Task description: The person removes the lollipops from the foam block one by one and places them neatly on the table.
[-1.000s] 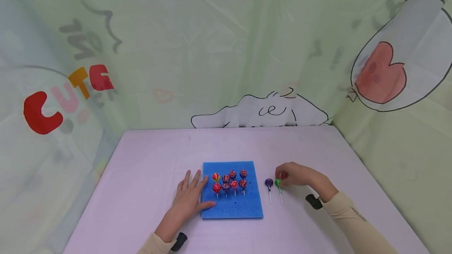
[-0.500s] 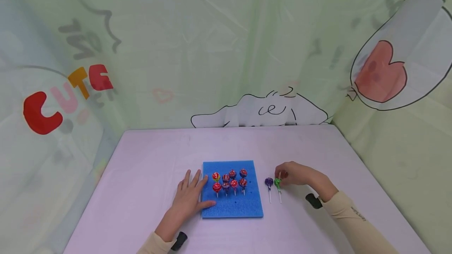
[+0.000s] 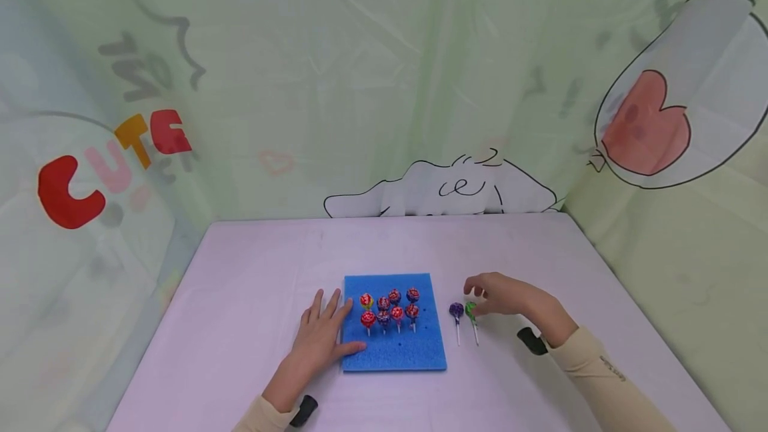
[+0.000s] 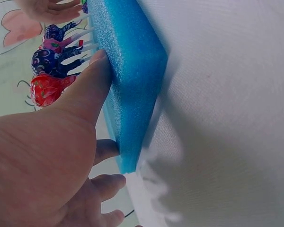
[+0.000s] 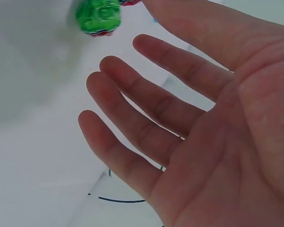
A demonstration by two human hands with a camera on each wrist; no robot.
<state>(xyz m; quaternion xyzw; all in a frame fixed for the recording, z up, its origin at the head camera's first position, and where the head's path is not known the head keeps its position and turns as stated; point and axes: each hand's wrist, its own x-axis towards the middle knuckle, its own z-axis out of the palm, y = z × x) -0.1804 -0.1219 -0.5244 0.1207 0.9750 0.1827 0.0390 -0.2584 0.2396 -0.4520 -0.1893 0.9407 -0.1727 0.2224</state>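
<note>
My left hand [image 3: 318, 339] lies spread at the left side of a blue foam block [image 3: 396, 355]. In the left wrist view its thumb [image 4: 92, 80] presses on the foam's top, and a finger touches the side. Several wrapped lollipops [image 4: 49, 59] stand upright in the foam on their sticks, in two rows. To the right of the block, a green lollipop [image 3: 471, 310] and a purple lollipop [image 3: 457, 311] lie side by side on the table. Over the green one is my right hand [image 3: 501, 293], its fingers parted and holding nothing; the thumb is close to the candy [image 5: 98, 18].
The foam has small holes [image 3: 400, 345] in front of the rows. A white table [image 3: 270, 252] bears everything. Printed curtains [image 3: 360, 85] rise behind it and along both sides. A dark wrist strap piece [image 3: 533, 341] sticks out below the right wrist.
My right hand has loosened beside the green lollipop; its fingers have parted and lifted slightly to the left. The left hand and the foam block have stayed put.
</note>
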